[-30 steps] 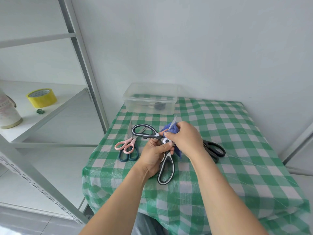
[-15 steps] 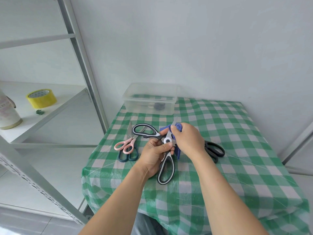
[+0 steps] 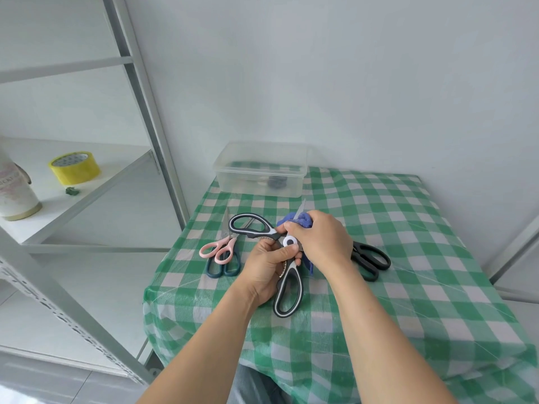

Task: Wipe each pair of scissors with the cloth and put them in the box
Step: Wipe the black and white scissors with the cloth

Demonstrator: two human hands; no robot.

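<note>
Over the checked table (image 3: 423,258), toward its near-left part, fingers (image 3: 284,252) of the L hand (image 3: 267,268) are curled round the black-and-white scissors (image 3: 290,242) just below the pivot, w/ the thumb pressed across the handle. Fingers (image 3: 294,227) of the R hand (image 3: 322,243) are closed on the blue cloth (image 3: 304,220), which is bunched round a blade. Only the blade tip is seen, poking out on the far side. Handles are splayed wide: one loop points left, the other toward the near edge.

Handling, as judged: kitchen-type shears, so fairly heavy & rigid. The handles look rubbery & should be easy to grip. Bare steel is slick & sharp, so blades are best touched thru the cloth only, and the pair is best carried by the handles, closed. Cloth is soft & bunches easily.

Further out, pink scissors (image 3: 221,249) are laid over teal scissors (image 3: 223,268) to the left. Black scissors (image 3: 370,259) lie to the right, partly hidden by the R hand. A clear box (image 3: 233,182) is set at the far edge, w/ something dark inside, too blurred to ID.
</note>
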